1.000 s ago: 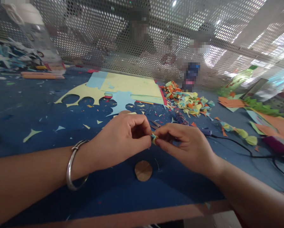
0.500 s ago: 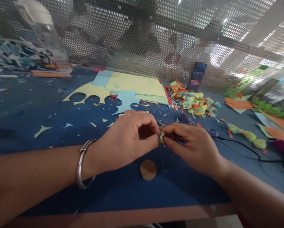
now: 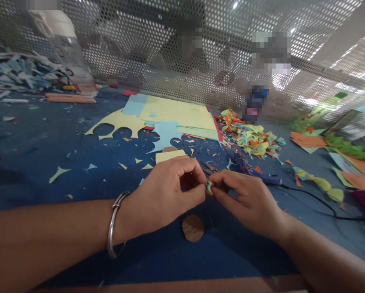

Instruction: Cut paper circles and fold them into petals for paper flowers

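Note:
My left hand (image 3: 167, 195), with a metal bangle (image 3: 113, 226) on the wrist, and my right hand (image 3: 246, 199) meet above the blue table (image 3: 48, 162). Both pinch a small folded paper piece (image 3: 209, 187), yellow and light blue, between thumb and fingertips. Below the hands a brown cardboard disc (image 3: 192, 228) lies flat on the table. Scissors (image 3: 209, 167) lie just behind my right hand.
Yellow and light blue paper sheets (image 3: 176, 112) with round cut-outs lie ahead. A heap of folded coloured paper pieces (image 3: 249, 136) sits at the right. A black cable (image 3: 317, 195) runs right. Orange and green paper (image 3: 338, 142) lies far right. A perforated metal screen (image 3: 170, 49) closes the back, with people behind it.
Both hands stay pinched on the small paper piece, fingers shifting slightly. The view has tilted a little, so everything sits lower in the frame.

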A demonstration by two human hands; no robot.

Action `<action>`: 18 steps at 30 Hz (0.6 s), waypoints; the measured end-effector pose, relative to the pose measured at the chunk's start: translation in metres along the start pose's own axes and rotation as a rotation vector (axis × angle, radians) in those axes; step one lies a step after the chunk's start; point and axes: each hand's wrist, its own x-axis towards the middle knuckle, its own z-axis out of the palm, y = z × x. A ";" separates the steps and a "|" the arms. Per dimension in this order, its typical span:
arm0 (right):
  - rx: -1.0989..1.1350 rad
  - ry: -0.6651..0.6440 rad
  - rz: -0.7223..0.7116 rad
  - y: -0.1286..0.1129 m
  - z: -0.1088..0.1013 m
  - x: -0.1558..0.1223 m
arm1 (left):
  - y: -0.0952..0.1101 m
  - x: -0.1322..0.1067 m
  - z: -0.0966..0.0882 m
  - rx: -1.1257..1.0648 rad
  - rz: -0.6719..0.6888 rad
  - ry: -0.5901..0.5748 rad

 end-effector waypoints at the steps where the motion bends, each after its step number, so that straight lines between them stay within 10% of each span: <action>1: -0.002 -0.005 -0.004 0.000 0.000 0.000 | 0.000 0.000 0.000 0.011 0.000 -0.004; 18: 0.056 -0.076 -0.112 0.003 0.002 -0.007 | 0.012 -0.005 -0.009 -0.039 -0.072 -0.127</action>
